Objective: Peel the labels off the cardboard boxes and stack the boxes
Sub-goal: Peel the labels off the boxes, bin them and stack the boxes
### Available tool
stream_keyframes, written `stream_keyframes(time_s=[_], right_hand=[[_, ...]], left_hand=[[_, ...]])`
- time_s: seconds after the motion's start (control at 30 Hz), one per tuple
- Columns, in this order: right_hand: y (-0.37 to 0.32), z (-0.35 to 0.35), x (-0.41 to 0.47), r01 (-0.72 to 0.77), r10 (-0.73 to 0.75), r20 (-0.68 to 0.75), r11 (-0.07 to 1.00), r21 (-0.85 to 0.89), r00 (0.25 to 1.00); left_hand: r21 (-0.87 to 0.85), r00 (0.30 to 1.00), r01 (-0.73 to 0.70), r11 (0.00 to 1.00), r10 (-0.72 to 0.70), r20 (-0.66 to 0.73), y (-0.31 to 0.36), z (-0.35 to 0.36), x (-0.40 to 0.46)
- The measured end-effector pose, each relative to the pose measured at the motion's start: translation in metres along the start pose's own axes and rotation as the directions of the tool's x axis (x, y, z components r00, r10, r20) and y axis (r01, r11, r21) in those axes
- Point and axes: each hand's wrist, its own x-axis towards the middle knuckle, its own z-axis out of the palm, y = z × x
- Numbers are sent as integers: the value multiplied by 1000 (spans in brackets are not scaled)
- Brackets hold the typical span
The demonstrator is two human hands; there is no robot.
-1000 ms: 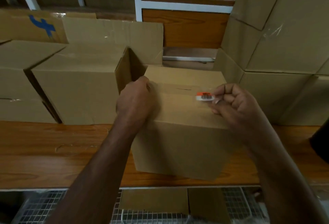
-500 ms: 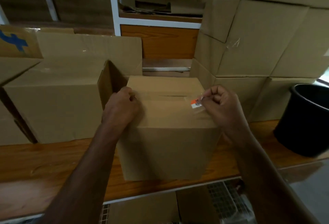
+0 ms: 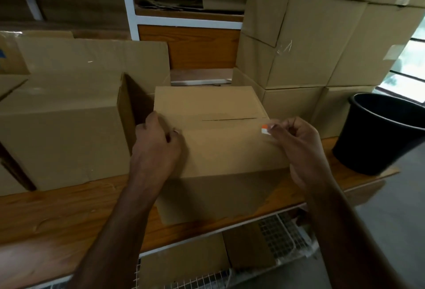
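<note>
A closed cardboard box (image 3: pixel 220 151) stands in front of me on the wooden shelf (image 3: pixel 57 215). My left hand (image 3: pixel 156 148) presses down on the box's top left edge, fingers curled against it. My right hand (image 3: pixel 296 146) is at the top right corner and pinches a small white and orange label (image 3: pixel 265 129) between thumb and fingertips. The label sits at the box's right edge; whether it still sticks to the cardboard I cannot tell.
A larger box (image 3: pixel 64 132) with a raised flap stands to the left. Stacked boxes (image 3: pixel 317 43) fill the right rear. A black bucket (image 3: pixel 379 132) sits at the shelf's right end. A white shelf frame (image 3: pixel 128 6) rises behind. Wire mesh (image 3: pixel 280 238) lies below.
My right hand has drawn the label rightward across the box top to its right corner. My view swung right, bringing the black bucket in. The left hand stays on the box.
</note>
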Motion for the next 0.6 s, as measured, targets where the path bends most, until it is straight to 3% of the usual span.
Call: stream_keyframes(time_s=[0.17, 0.37, 0.6], right_hand=[[-1, -8, -16, 27, -26, -35, 999, 39, 999], [-4, -15, -36, 46, -41, -68, 996, 78, 997], [6, -28, -68, 101, -91, -73, 984, 148, 993]], left_hand=[[-124, 1000, 9, 992, -8, 4, 1, -5, -18], [-121, 995, -63, 991, 53, -81, 1, -9, -52], [-138, 981, -40, 990, 12, -195, -2, -12, -95]])
